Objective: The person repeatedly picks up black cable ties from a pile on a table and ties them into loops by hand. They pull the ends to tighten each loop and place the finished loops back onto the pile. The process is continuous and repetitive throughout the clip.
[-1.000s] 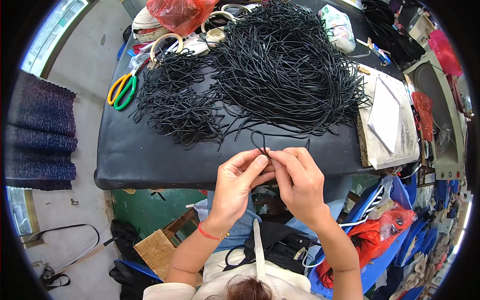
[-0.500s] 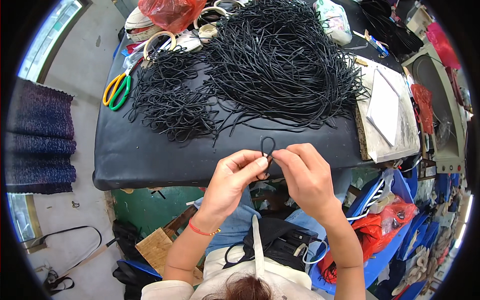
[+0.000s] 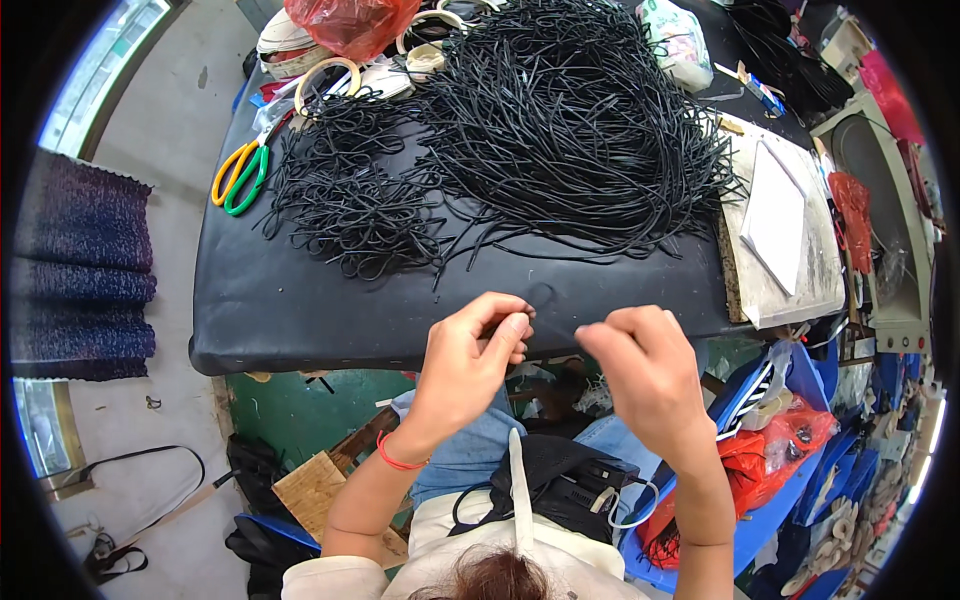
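Observation:
Over the near edge of the black-covered table, my left hand [image 3: 472, 362] is closed, thumb against curled fingers, on a black cord. A faint, blurred loop of the cord [image 3: 542, 293] stands out above the fingertips. To its right, my right hand [image 3: 655, 375] is raised with fingers drawn together in a pinch; whatever it holds is too small or blurred to make out. Beyond both hands lies a large heap of long black cords [image 3: 590, 140]. A smaller pile of looped, knotted black cords [image 3: 365, 220] lies at its left.
Scissors [image 3: 264, 170] with yellow and green handles lie at the table's left [image 3: 290, 320]. Tape rolls and a red plastic bag [image 3: 355, 25] sit at the back left. On the right is a board [image 3: 815, 270] with white paper [image 3: 775, 225]; a blue bin [image 3: 770, 500] stands below.
My right hand has moved right, away from my left hand, and the two are now apart. The cord loop above my left fingers has become blurred. My left hand stays nearly in place.

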Action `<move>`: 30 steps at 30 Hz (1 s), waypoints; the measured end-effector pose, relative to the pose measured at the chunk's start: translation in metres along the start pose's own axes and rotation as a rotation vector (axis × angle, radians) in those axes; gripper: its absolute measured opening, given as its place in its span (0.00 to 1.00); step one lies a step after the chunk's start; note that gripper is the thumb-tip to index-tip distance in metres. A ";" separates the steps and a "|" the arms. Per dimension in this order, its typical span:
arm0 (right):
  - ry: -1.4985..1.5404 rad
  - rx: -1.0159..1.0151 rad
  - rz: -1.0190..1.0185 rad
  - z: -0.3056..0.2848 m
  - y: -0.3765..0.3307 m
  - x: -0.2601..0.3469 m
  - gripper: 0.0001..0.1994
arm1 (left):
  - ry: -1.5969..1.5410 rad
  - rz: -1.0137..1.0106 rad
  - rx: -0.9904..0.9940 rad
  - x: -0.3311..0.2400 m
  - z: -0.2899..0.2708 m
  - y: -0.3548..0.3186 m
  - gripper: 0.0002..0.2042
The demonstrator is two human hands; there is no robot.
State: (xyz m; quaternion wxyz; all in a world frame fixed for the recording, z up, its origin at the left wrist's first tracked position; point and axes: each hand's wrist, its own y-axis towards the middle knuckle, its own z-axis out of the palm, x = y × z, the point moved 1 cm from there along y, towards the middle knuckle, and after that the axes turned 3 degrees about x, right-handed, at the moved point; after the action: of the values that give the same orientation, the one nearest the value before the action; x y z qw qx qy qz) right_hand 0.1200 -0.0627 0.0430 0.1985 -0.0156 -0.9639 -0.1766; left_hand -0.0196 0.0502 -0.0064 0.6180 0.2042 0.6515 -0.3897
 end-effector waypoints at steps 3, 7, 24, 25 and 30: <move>0.070 -0.029 -0.096 -0.001 0.017 0.003 0.07 | 0.397 0.294 0.071 -0.002 0.007 -0.006 0.07; 0.423 -0.053 0.203 0.014 0.014 -0.023 0.04 | -0.208 0.008 0.182 -0.009 0.010 -0.011 0.12; 1.140 -0.028 0.564 0.026 -0.015 0.012 0.07 | -0.424 0.055 0.065 -0.001 0.012 -0.004 0.08; 1.094 -0.039 0.589 0.027 -0.015 0.011 0.06 | -0.444 0.070 0.042 -0.001 0.014 -0.004 0.08; 0.884 -0.189 0.689 0.036 -0.012 0.016 0.05 | -0.464 0.142 -0.078 0.005 0.026 -0.007 0.07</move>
State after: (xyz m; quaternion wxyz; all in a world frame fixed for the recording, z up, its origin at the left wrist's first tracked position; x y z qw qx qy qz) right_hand 0.0906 -0.0621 0.0141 0.6271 -0.2714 -0.7083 -0.1770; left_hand -0.0090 0.0248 -0.0081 0.7843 0.1303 0.4909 -0.3562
